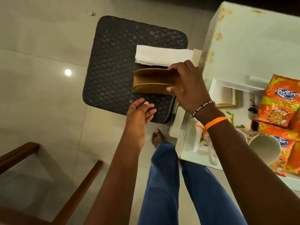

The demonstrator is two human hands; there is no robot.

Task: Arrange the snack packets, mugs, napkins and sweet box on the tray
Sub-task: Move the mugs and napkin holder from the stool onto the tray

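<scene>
While the right hand (186, 88) grips a brown holder (151, 82) mid-frame, napkins (162, 56) lie just above it on a stool (113, 62); the left hand (139, 114) hangs slack-fingered. Packets (276, 103) and mugs (263, 146) already sit at right; I judge the napkins remain.

Folded white paper napkins (164, 55) flat on stool, orange snack packets (279, 101) beside white mugs (264, 148) lying sideways on white tray (183, 143)

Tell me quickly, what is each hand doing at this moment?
Left hand: open, fingers relaxed, holding nothing.
Right hand: closed on the brown napkin holder, gripping its end above the dark stool.
</scene>
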